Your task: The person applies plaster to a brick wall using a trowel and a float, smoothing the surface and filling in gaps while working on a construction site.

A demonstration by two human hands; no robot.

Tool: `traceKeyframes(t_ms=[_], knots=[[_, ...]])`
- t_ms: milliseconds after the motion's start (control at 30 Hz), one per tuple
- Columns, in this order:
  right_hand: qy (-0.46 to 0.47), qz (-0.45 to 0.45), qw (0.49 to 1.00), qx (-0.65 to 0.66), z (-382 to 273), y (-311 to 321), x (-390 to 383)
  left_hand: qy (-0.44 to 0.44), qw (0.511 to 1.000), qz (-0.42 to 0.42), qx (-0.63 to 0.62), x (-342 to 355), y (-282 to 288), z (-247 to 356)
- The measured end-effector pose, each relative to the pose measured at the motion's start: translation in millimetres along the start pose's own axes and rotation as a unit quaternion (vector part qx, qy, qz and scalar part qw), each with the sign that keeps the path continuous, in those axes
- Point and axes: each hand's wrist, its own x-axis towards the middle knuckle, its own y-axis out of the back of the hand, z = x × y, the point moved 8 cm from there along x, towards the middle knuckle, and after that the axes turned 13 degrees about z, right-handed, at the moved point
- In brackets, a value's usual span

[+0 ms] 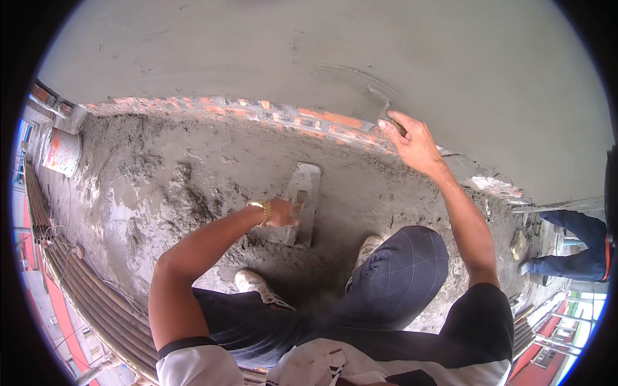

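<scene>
My right hand (417, 145) is closed round the handle of a finishing trowel (358, 76), its thin blade lying against the smooth wet plaster of the wall (212, 51). Low over the mortar-covered ground, my left hand (280, 213) grips a rectangular plastering float (309, 186) smeared with grey mortar. Its fingers wrap the handle and are partly hidden. A gold-coloured band circles the left wrist. Below the plastered face, a strip of bare brick (328, 119) runs along the wall's foot, just beneath the right hand.
Lumpy wet mortar (183, 186) covers the ground on the left. A whitish bucket (62, 152) lies tilted at the far left, near a row of long poles (87, 283) along the edge. At the far right stands another person in dark trousers (573, 248).
</scene>
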Motion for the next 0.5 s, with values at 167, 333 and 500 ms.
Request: traceKeyframes(t_ms=[167, 333, 500], knots=[[-0.083, 0.016, 0.993, 0.082, 24, 35, -10, -0.095, 0.987, 0.129, 0.026, 44, -38, -25], [-0.032, 0.106, 0.989, 0.103, 53, 47, -37, 0.055, 0.991, -0.004, -0.126, 9, -5, 11], [0.093, -0.024, 0.995, -0.021, -22, -66, -33, 0.127, 0.977, 0.107, -0.134, 9, -13, 4]])
